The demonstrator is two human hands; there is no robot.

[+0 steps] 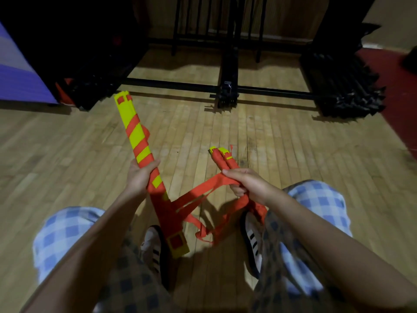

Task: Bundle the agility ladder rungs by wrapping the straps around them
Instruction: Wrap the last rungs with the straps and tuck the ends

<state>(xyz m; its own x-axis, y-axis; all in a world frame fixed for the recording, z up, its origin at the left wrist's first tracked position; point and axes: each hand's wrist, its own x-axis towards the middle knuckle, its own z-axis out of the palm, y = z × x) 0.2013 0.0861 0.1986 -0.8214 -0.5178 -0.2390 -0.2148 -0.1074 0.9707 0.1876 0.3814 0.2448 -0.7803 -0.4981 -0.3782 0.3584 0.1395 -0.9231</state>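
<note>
The person stands on the wooden floor [225,136] and holds two bunches of yellow ladder rungs up in the air, one in each hand. Nothing carries them but the hands.

The left hand [138,175] has its fingers and thumb curled tight around the long bundle [135,132]. This bundle already has orange strap wound around it in slanted stripes, so it looks mostly done. It tilts up and away at the top, and its bottom end hangs down near the left shoe [153,247]. Holding it at the middle probably keeps the wraps from sliding loose.

The right hand [246,184] is closed around the short bundle [222,158], which pokes out past the fingers. It also pinches some strap against the rungs, likely so the strap stays put while it gets wound.

Loose orange straps [194,195] stretch between the two bundles and droop in loops down by the right shoe [252,240]. The hands are held apart, which seems to pull the straps tight enough to wrap.

I think the short bundle needs more winding. The hanging loops could tangle or catch a foot.

Black metal racks [228,91] stand farther back on the floor.
</note>
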